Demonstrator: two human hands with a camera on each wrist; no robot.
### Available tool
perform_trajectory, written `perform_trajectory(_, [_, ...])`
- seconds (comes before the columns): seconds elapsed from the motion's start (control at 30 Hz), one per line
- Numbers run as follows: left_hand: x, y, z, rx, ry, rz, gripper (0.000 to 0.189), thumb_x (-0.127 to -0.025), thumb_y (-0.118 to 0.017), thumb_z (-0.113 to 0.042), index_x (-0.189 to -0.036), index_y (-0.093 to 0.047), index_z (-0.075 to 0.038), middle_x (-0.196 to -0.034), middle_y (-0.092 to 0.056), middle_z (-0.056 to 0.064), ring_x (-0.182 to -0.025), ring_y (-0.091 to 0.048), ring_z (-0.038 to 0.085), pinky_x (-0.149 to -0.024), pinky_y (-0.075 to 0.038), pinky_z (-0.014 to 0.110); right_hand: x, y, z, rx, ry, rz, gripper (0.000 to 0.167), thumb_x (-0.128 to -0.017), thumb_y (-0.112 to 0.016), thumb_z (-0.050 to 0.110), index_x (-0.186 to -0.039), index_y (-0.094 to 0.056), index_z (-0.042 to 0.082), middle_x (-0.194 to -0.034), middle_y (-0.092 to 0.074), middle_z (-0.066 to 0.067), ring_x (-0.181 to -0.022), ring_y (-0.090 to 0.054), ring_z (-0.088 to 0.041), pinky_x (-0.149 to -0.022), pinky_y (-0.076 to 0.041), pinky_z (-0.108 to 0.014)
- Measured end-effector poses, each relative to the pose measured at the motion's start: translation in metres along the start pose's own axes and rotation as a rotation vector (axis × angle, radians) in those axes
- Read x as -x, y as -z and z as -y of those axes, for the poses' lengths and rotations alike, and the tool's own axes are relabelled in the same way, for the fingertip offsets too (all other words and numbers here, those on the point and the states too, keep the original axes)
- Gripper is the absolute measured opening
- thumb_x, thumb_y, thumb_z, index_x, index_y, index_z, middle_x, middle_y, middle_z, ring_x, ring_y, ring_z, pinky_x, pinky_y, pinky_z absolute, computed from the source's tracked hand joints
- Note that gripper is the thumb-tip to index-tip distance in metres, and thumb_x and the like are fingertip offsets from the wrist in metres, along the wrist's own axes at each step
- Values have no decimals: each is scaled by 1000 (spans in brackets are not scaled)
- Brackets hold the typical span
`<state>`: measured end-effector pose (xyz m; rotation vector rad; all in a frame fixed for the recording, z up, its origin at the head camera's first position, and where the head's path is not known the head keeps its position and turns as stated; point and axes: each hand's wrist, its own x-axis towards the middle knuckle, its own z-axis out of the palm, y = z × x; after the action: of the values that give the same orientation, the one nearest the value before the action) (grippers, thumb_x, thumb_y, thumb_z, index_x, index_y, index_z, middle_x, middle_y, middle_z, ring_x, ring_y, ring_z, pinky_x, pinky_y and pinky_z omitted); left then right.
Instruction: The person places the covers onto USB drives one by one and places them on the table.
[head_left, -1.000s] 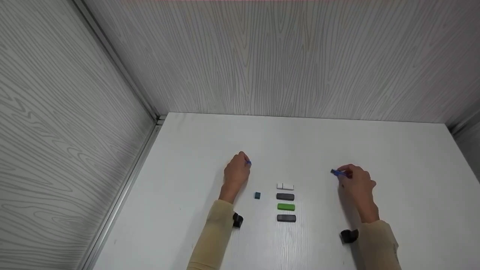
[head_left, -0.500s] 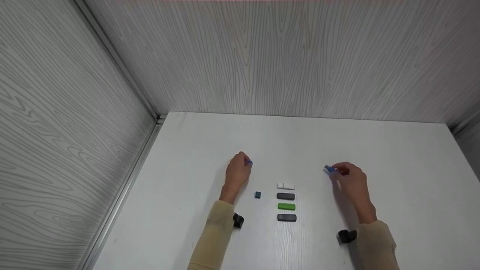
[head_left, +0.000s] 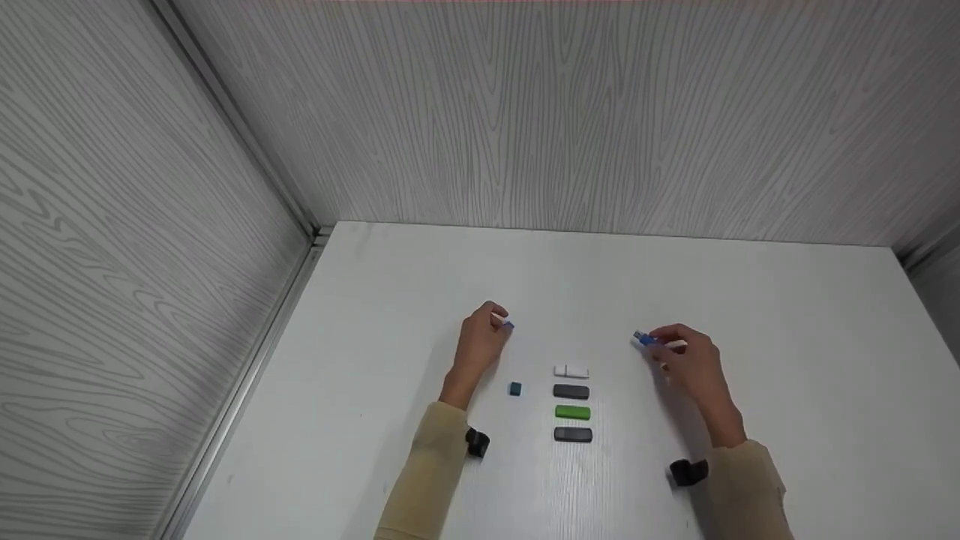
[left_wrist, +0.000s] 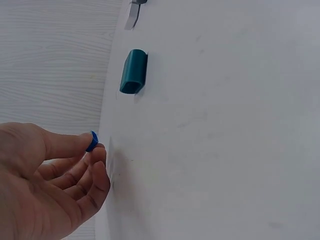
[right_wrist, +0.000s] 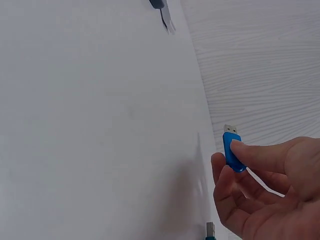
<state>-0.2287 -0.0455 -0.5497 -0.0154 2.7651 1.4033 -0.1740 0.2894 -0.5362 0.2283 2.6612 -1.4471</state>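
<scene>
My left hand [head_left: 482, 337] pinches a small blue cap [left_wrist: 92, 142] between thumb and fingertips, above the white tabletop. A larger teal cap [left_wrist: 134, 72] lies on the table close by, its hollow end toward the left hand; the head view has it right of the left wrist. Across from it, my right hand [head_left: 688, 360] holds a blue USB flash drive [right_wrist: 233, 150] between thumb and fingers. Its bare metal plug points left in the head view, toward the left hand. The two hands are well apart.
Right of the teal cap, a column of sticks lies on the table: white [head_left: 571, 372], dark grey [head_left: 571, 392], green [head_left: 573, 412] and another dark grey [head_left: 573, 435]. Another metal plug with a teal body [right_wrist: 210, 231] shows at the right wrist view's bottom edge. Wood-grain panels [head_left: 480, 112] enclose the table.
My right hand has moved left with the blue USB flash drive, toward the left hand. My left hand has shifted slightly right with the blue cap. The things on the table stay put.
</scene>
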Motion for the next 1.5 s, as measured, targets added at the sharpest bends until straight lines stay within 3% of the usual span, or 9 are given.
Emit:
perform_trajectory(0.23, [1, -1, -2, 16, -29, 17, 17, -102, -66, -8, -116, -75, -6, -101, -72, 12, -87, -61, 19, -78, -52, 33, -2, -8, 1, -3, -6, 34, 33, -104, -65, 18, -134, -67, 4, -132, -67, -22, -90, -69, -17, -71, -56, -24])
perform_trajectory(0.53, [3, -2, -5, 16, 19, 5, 12, -101, -67, -8, -112, -74, -7, -102, -73, 10, -87, -63, 18, -79, -53, 31, -1, -14, 1, -7, 9, 45, 29, -103, -67, 16, -130, -69, 3, -126, -70, -22, -91, -67, -17, -74, -55, -22])
perform_trajectory(0.77, [4, -2, -7, 76, 8, 51, 12, -100, -67, -5, -110, -74, -3, -97, -74, 12, -67, -64, 11, -64, -53, 24, -1, -20, 2, -32, -1, 51, 29, -104, -67, 18, -129, -70, 3, -119, -72, -19, -87, -65, -15, -71, -55, -22])
perform_trajectory(0.93, [4, -2, -9, 91, 16, 69, 12, -100, -67, -6, -109, -74, -3, -97, -75, 11, -65, -63, 9, -62, -53, 22, -3, -24, 3, -29, -35, 55, 29, -104, -66, 18, -129, -70, 4, -120, -71, -18, -91, -65, -19, -73, -55, -22])
perform_trajectory(1.17, [5, -2, -11, 108, 22, 72, 11, -100, -68, -6, -109, -73, -2, -98, -77, 12, -67, -65, 11, -62, -53, 23, -4, -27, 4, -16, -43, 62, 29, -105, -67, 20, -129, -72, 5, -119, -72, -17, -95, -64, -21, -75, -53, -20])
perform_trajectory(1.33, [6, -4, -14, 125, 37, 87, 9, -100, -69, -8, -107, -72, -3, -97, -79, 10, -67, -66, 13, -61, -53, 22, -5, -30, 2, -15, -21, 69, 29, -105, -66, 18, -129, -72, 3, -117, -73, -18, -92, -64, -17, -75, -54, -18])
perform_trajectory(1.5, [7, -5, -19, 152, 12, 104, 8, -100, -69, -6, -106, -72, -2, -97, -81, 13, -62, -65, 16, -57, -51, 20, -5, -32, 1, -42, 4, 82, 27, -106, -63, 12, -128, -72, 0, -114, -75, -19, -88, -66, -13, -75, -54, -17])
